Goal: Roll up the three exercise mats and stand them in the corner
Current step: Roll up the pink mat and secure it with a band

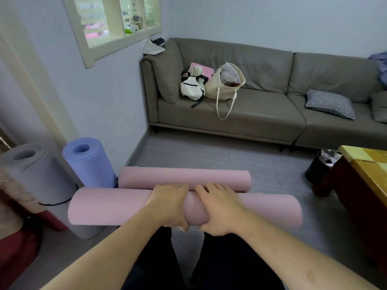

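Observation:
A pink exercise mat (109, 208) lies rolled and horizontal in front of me, held off the floor. My left hand (167, 203) and my right hand (217, 210) grip its middle side by side, fingers over the top and thumbs underneath. Just beyond the roll, a further pink stretch of mat (184, 177) curves up behind my fingers. Against the left wall a blue rolled mat (90, 162) stands upright. Beside it, further left, a grey rolled mat (35, 172) stands upright with a dark band near its base.
A grey sofa (261, 120) fills the back, with bags (209, 84) and a checked cushion (329, 103) on it. At the right are a wooden table (368, 170) and a black bin (318, 168). A red-based piece of furniture (18, 248) stands at the left. My dark-clad legs are below.

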Motion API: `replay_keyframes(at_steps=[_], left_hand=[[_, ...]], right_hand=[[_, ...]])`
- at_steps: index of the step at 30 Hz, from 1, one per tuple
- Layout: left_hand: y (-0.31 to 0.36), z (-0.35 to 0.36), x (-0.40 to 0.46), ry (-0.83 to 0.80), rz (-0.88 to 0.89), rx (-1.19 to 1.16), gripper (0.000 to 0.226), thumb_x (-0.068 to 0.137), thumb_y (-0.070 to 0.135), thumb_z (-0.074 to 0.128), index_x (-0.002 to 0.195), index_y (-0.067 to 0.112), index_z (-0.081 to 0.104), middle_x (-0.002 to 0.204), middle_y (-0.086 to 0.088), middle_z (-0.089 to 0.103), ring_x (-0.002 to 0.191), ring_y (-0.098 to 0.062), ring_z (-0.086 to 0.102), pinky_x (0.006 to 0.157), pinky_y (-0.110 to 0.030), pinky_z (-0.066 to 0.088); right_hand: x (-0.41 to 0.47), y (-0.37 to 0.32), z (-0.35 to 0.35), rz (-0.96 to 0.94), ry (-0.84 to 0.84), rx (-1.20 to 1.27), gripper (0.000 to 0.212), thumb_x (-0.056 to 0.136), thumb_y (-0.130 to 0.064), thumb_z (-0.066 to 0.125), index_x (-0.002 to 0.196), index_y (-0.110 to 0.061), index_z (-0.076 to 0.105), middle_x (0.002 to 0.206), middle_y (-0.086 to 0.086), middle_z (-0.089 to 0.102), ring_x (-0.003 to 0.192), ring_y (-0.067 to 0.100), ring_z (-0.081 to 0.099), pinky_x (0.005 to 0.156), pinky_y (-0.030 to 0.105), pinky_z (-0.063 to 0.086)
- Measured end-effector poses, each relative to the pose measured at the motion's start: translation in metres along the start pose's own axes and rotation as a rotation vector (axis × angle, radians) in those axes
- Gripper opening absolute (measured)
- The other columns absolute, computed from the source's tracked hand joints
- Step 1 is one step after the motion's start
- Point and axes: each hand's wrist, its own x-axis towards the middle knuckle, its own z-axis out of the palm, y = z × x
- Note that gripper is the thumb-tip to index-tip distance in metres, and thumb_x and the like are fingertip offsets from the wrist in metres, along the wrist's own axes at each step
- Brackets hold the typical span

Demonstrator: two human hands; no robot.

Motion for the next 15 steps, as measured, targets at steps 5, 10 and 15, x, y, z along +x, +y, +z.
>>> replay_keyframes(at_steps=[5, 10, 15], left_hand=[[0.003, 0.0, 0.0, -0.016, 0.004, 0.001, 0.073, 0.058, 0.062, 0.082, 0.115, 0.029, 0.049, 0.113, 0.009, 0.063, 0.101, -0.02, 0.063, 0.079, -0.036, 0.044], [0.004, 0.005, -0.002, -0.005, -0.001, 0.024, 0.081, 0.06, 0.064, 0.081, 0.123, 0.028, 0.045, 0.12, 0.005, 0.06, 0.108, -0.023, 0.06, 0.091, -0.042, 0.046], [0.003, 0.006, -0.002, -0.011, 0.0, 0.029, 0.081, 0.061, 0.065, 0.08, 0.124, 0.029, 0.045, 0.12, 0.004, 0.059, 0.109, -0.024, 0.058, 0.092, -0.043, 0.045]], right_hand=[[-0.006, -0.007, 0.016, 0.043, 0.042, -0.082, 0.098, 0.066, -0.057, 0.089, 0.14, -0.024, 0.034, 0.131, 0.006, 0.052, 0.116, 0.032, 0.054, 0.101, 0.048, 0.045], [0.0, -0.007, 0.018, 0.035, 0.048, -0.076, 0.082, 0.067, -0.045, 0.083, 0.133, -0.026, 0.037, 0.122, 0.007, 0.054, 0.106, 0.032, 0.054, 0.094, 0.049, 0.046], [0.002, -0.007, 0.022, 0.03, 0.051, -0.059, 0.08, 0.067, -0.043, 0.082, 0.131, -0.027, 0.037, 0.119, 0.005, 0.053, 0.104, 0.031, 0.052, 0.093, 0.048, 0.045]])
